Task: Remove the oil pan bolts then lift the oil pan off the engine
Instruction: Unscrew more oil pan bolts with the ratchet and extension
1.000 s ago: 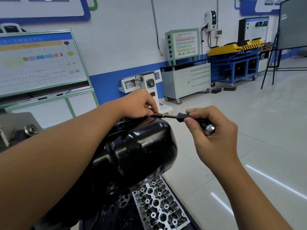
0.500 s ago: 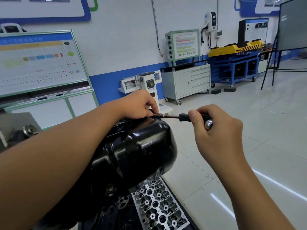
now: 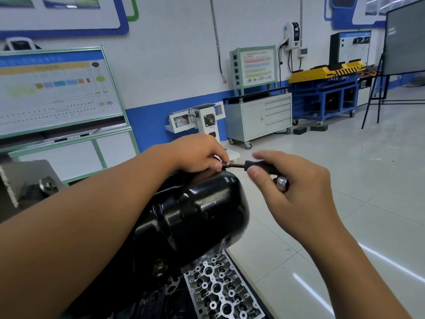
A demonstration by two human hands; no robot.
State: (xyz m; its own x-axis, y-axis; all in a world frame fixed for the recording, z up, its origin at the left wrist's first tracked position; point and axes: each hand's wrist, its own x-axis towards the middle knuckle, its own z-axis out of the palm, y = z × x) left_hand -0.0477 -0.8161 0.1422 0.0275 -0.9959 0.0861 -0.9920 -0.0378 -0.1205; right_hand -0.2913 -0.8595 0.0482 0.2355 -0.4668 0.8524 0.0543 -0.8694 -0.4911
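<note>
A glossy black oil pan (image 3: 195, 215) bulges toward me on the engine. At the pan's far top edge my left hand (image 3: 197, 155) pinches the front end of a black-handled driver (image 3: 257, 165), where its dark shaft meets the pan's rim. The bolt under the fingers is hidden. My right hand (image 3: 292, 192) holds the driver's handle between thumb and fingers, with the index finger lifted and blurred. A shiny metal cap (image 3: 282, 181) shows at the handle's end.
A bare aluminium cylinder head (image 3: 220, 288) lies below the pan. A grey metal stand part (image 3: 27, 183) sits at the left. Training boards, a grey wheeled cabinet (image 3: 259, 118) and a blue cart (image 3: 328, 97) line the far wall, with tiled floor to the right.
My right hand has shifted its grip on the driver handle: the fingers have loosened and the index finger has lifted. The left hand stays on the driver's front end.
</note>
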